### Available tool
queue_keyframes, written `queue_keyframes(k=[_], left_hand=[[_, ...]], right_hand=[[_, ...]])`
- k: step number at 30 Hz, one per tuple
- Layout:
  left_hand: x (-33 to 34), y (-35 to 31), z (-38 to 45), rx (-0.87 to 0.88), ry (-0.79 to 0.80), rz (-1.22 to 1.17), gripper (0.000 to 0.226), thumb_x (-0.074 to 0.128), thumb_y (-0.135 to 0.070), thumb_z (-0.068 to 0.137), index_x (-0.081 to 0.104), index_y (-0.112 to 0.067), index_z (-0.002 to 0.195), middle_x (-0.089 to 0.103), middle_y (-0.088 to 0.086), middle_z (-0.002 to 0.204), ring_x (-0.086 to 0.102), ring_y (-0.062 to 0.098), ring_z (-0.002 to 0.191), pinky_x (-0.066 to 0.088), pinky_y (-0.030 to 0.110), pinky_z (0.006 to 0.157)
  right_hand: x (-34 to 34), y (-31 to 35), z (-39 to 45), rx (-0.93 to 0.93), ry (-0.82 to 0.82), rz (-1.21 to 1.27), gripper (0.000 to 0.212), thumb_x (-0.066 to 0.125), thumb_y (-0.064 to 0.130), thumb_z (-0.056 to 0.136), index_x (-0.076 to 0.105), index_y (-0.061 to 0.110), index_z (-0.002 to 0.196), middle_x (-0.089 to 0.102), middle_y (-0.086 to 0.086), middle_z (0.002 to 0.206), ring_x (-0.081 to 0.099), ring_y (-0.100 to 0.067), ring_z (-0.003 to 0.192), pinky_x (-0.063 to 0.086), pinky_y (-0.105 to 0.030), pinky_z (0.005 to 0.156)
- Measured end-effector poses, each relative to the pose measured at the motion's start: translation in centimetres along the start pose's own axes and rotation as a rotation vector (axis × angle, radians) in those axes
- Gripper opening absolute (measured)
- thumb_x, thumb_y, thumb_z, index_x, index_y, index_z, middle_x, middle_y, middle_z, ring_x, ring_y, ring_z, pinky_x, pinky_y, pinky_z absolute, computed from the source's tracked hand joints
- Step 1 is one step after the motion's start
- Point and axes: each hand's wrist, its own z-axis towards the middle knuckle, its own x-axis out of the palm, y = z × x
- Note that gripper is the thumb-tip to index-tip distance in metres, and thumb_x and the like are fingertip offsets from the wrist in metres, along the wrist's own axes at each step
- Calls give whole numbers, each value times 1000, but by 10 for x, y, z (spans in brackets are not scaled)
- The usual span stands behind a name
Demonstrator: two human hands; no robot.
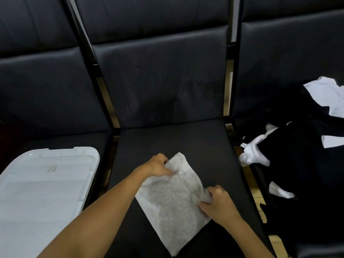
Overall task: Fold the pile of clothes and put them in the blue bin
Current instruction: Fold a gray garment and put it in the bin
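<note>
A light grey folded cloth (167, 205) lies flat on the dark seat (186, 138) of the middle chair. My left hand (159, 165) pinches its far left corner between thumb and fingers. My right hand (216, 203) grips the right edge, where the fabric bunches under curled fingers. A pile of black and white clothes (290, 146) lies heaped on the chair to the right. The blue bin itself is hidden; only a white lid (42, 185) shows at the left.
Three dark padded chairs stand side by side with tall backrests (163, 75). Narrow gaps with black frame bars separate them. The white lid covers the left chair's seat. Light wooden floor shows through the right gap.
</note>
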Motion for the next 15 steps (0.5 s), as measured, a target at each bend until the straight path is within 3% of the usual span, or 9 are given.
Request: queue_keyframes(k=[2, 5, 7, 9, 10, 13, 15], left_hand=[[-6, -3, -13, 77, 19, -40, 39, 76, -33, 82, 62, -22, 116, 62, -3, 115, 62, 13, 103, 55, 32, 88], [-25, 4, -45, 202, -7, -148, 39, 78, -27, 83, 63, -22, 118, 65, -10, 114, 63, 8, 107, 55, 32, 92], [-41, 13, -72, 246, -45, -135, 29, 81, -24, 80, 69, -23, 107, 72, -9, 104, 68, 6, 99, 57, 34, 92], [-59, 28, -108, 253, -141, -62, 20, 83, -24, 77, 72, -20, 93, 73, -7, 92, 69, 5, 88, 58, 32, 84], [-66, 39, -130, 238, -209, -50, 17, 84, -24, 76, 72, -19, 87, 72, -7, 85, 68, 3, 82, 57, 28, 78], [-74, 77, -204, 205, -414, -125, 22, 84, -19, 76, 63, -21, 72, 60, -14, 65, 61, -7, 62, 44, 14, 60], [-68, 113, -259, 162, -513, -227, 15, 81, -16, 80, 67, -21, 81, 63, -16, 72, 62, -4, 66, 44, 13, 61]], right_hand=[[-5, 2, -4, -51, 18, 98, 18, 70, 23, 80, 54, 25, 74, 57, 6, 91, 57, -14, 86, 51, -25, 71], [-22, 12, -14, -87, 109, 298, 19, 71, 14, 79, 55, 14, 69, 59, 8, 68, 55, -5, 62, 46, -25, 56], [-39, 25, -22, -164, 148, 308, 21, 76, 14, 78, 55, 12, 77, 60, 7, 74, 55, 0, 62, 45, -19, 55], [-57, 49, -32, -230, 144, 287, 23, 79, 19, 77, 61, 19, 91, 65, 8, 88, 63, -1, 75, 47, -17, 58], [-63, 67, -37, -266, 148, 251, 21, 80, 22, 77, 62, 23, 88, 66, 10, 86, 63, -2, 75, 46, -17, 59], [-72, 125, -55, -433, 132, 41, 36, 79, 30, 76, 51, 23, 55, 48, 11, 55, 43, -3, 52, 34, -27, 51], [-64, 170, -74, -569, 146, -47, 29, 77, 28, 78, 59, 22, 57, 54, 5, 53, 44, 0, 50, 37, -29, 51]])
